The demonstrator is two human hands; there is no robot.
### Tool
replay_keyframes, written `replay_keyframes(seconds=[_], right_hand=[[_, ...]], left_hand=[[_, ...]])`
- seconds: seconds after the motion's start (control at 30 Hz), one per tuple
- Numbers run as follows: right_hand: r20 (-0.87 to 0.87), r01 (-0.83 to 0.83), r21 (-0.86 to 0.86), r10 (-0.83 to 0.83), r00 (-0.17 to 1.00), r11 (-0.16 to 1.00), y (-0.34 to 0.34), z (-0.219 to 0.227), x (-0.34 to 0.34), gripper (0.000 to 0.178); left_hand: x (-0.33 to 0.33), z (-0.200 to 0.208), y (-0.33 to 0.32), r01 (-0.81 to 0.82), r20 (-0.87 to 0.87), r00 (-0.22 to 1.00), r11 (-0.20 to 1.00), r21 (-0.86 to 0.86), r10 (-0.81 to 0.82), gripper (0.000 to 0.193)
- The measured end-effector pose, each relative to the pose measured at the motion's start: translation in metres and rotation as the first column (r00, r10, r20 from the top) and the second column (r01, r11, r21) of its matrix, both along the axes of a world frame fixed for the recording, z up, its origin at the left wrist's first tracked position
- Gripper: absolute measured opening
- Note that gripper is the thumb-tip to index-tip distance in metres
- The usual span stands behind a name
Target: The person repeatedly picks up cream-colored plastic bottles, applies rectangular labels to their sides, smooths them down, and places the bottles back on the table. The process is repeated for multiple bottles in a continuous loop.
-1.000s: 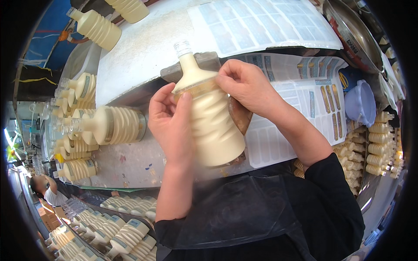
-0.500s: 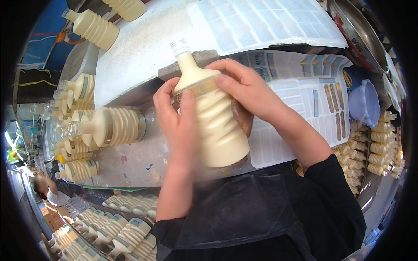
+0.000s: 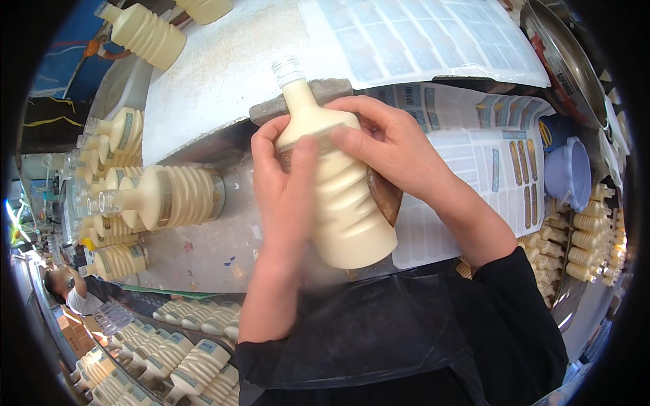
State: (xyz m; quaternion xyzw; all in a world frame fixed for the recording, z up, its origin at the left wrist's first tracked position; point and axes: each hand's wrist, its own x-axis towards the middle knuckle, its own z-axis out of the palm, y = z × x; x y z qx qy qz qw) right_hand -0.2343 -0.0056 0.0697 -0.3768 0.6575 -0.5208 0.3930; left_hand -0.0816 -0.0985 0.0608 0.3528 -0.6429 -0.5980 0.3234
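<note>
A cream bottle [image 3: 355, 233] with a ridged, twisted body and a clear threaded neck lies tilted in front of me, neck pointing away. My left hand [image 3: 288, 186] is closed around its left shoulder, thumb on top. From the right, my right hand [image 3: 396, 139] grips the same shoulder, its thumb pressing on a narrow printed label strip [image 3: 323, 141] that runs across the bottle. Behind the neck sits a grey block [image 3: 268, 111]. A brown support [image 3: 384, 195] shows partly under the bottle's right side; the rest of it is hidden.
Label sheets [image 3: 467, 152] cover the table to the right, with a bluish sheet [image 3: 420, 40] on the white board [image 3: 223, 68] beyond. Similar bottles [image 3: 179, 196] crowd the left side, and more [image 3: 196, 365] fill the lower left. A lilac bucket [image 3: 567, 172] hangs at right. Another person [image 3: 81, 298] is far left.
My right thumb has slid left along the label strip, nearer to the left thumb. Both hands and the bottle sit slightly further right and lower in view.
</note>
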Motion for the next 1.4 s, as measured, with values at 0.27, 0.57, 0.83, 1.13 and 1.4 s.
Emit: replay_keyframes(seconds=[0.27,0.57,0.83,1.13,1.4], right_hand=[[0.049,0.005,-0.017,-0.004,0.999,1.0,0.0,0.0,0.001,0.041],[0.098,0.031,-0.065,-0.025,0.995,0.997,-0.001,0.0,-0.002,0.044],[-0.004,-0.034,-0.063,0.033,0.999,0.997,0.0,-0.004,-0.008,0.046],[0.135,0.006,-0.137,0.013,0.991,0.991,0.001,-0.015,0.005,0.043],[0.224,0.001,-0.104,0.023,0.974,0.995,0.001,-0.007,0.001,0.045]], left_hand=[[0.0,-0.001,0.0,0.005,-0.026,1.0,1.0,0.024,-0.004,0.048],[0.0,-0.002,0.0,0.014,0.0,1.0,1.0,-0.02,-0.014,0.045],[0.002,-0.004,-0.001,0.041,0.048,0.998,0.996,-0.078,-0.038,0.046],[0.007,-0.004,-0.004,0.126,-0.002,0.992,0.985,-0.116,-0.127,0.048],[0.005,-0.001,-0.004,0.102,-0.045,0.994,0.995,-0.01,-0.102,0.044]])
